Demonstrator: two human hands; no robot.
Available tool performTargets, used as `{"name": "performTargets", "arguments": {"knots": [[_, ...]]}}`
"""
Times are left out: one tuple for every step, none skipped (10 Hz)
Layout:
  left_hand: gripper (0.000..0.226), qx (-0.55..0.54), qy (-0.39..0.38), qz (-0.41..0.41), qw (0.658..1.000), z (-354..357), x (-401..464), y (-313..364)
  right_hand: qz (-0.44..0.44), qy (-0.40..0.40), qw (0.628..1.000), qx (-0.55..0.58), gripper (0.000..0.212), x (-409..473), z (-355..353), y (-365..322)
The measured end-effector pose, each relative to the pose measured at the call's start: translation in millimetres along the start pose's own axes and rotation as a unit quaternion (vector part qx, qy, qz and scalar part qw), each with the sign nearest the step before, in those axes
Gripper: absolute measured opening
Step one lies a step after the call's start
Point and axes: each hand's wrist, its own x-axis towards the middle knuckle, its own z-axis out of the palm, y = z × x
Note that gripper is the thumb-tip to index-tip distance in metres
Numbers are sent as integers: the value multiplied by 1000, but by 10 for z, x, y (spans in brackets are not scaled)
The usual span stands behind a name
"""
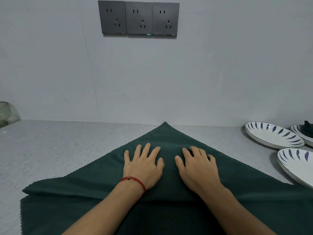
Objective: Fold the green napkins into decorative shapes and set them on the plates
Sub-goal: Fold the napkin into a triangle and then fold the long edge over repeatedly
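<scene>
1. A dark green napkin lay spread on the grey speckled countertop, folded so that its far corner pointed to 12 o'clock, close to the wall; a folded edge ran across its near part.
2. The left hand lay palm down on the napkin's middle, fingers straight and spread apart — pressing the cloth, not gripping it. A red string bracelet circled its wrist.
3. The right hand lay just beside the left, at 3 o'clock from it, also flat on the cloth; its fingers were slightly bent and close together, holding nothing.
4. At 2 o'clock from the hands stood a white plate with blue leaf marks, and a second such plate sat nearer, at 3 o'clock, its near rim touching the napkin's edge.
5. A third plate at the far right edge held something dark green — too cropped to tell its shape.
6. A glass bowl stood at 10 o'clock; three grey wall sockets hung at 12.
</scene>
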Motion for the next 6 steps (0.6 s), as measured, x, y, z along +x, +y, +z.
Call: {"name": "performTargets", "arguments": {"knots": [[53,2,-3,0,1000,-3,11,2,-2,1,1000,5,56,0,2,4],[54,3,-6,0,1000,-7,32,2,1,7,1000,17,55,12,2,-2],[54,-1,-9,-1,1000,-6,49,-3,0,4,1000,21,54,32,2,8],[54,-2,-6,1,1000,-1,53,-10,0,9,1000,21,53,37,3,10],[53,0,-2,2,1000,6,71,-22,-3,11,999,41,54,54,10,9],[53,-2,-6,5,1000,19,81,-18,-20,56,995,78,61,14,-78,40]]}}
